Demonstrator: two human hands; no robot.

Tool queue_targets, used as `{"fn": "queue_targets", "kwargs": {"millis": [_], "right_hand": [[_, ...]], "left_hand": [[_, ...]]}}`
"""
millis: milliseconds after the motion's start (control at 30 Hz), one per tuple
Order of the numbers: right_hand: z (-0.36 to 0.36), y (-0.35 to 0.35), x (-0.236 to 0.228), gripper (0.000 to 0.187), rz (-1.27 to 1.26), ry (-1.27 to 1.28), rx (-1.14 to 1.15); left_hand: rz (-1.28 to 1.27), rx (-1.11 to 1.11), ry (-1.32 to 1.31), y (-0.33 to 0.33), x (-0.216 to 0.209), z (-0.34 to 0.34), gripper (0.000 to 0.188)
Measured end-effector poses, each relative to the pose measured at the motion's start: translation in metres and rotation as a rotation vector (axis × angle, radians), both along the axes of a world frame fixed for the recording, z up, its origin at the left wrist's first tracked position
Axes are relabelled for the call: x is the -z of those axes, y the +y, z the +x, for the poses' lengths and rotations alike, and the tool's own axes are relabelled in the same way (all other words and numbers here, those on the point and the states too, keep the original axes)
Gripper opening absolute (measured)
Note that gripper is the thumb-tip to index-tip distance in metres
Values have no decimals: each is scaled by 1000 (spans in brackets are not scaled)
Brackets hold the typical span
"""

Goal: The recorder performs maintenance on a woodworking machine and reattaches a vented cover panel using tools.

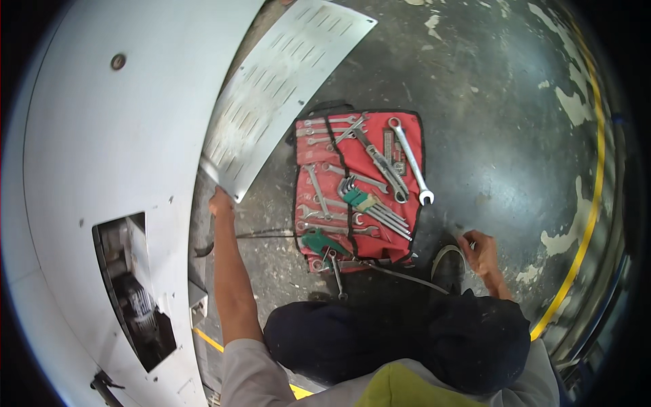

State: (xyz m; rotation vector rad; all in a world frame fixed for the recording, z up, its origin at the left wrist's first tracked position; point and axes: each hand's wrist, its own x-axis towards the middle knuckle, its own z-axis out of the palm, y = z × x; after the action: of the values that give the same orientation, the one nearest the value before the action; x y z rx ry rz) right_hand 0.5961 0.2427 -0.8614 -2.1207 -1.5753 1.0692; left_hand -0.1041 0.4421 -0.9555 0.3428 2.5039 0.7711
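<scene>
My left hand [220,202] is closed beside the near corner of a white slotted metal panel [271,81]. A short shiny metal piece [209,167] shows just beyond the fingers; whether it is a tool or part of the panel I cannot tell. My right hand [480,252] is curled, fingertips together, above the floor beside my shoe [448,266]; what it holds, if anything, is hidden. Between my hands lies an open red tool roll [319,154] with several wrenches, a large combination wrench [411,159], a green-held hex key set [369,203] and green-handled pliers [322,241].
At left stands a large white machine cabinet [135,149] with a rectangular opening [135,292] showing a motor-like part inside. A thin cable or hose [407,277] runs from the roll toward my shoe. A yellow floor line [592,203] curves along the right.
</scene>
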Motion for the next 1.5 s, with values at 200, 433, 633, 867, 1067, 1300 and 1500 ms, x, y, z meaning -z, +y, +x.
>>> {"fn": "queue_targets", "kwargs": {"millis": [200, 433, 633, 867, 1067, 1300, 1500], "right_hand": [[1, -16, -9, 20, -33, -17, 72], [-25, 31, -32, 25, -49, 234, 102], [-121, 129, -43, 46, 147, 585, 0], [-172, 133, -48, 48, -459, 906, 151], [-187, 71, -61, 35, -299, 916, 18], [-217, 72, -125, 35, -250, 775, -174], [-320, 74, -177, 33, -214, 639, -444]], "left_hand": [[161, 29, -593, -10, -38, 38, 29], [319, 85, -881, -81, -123, 134, 28], [229, 316, -949, -154, -193, 243, 32], [44, 301, -1107, -252, -213, 289, 34], [11, 199, -1142, -364, -168, 220, 35], [33, 474, -562, -501, -167, 201, 32], [-29, 581, -17, -463, -148, 217, 31]]}}
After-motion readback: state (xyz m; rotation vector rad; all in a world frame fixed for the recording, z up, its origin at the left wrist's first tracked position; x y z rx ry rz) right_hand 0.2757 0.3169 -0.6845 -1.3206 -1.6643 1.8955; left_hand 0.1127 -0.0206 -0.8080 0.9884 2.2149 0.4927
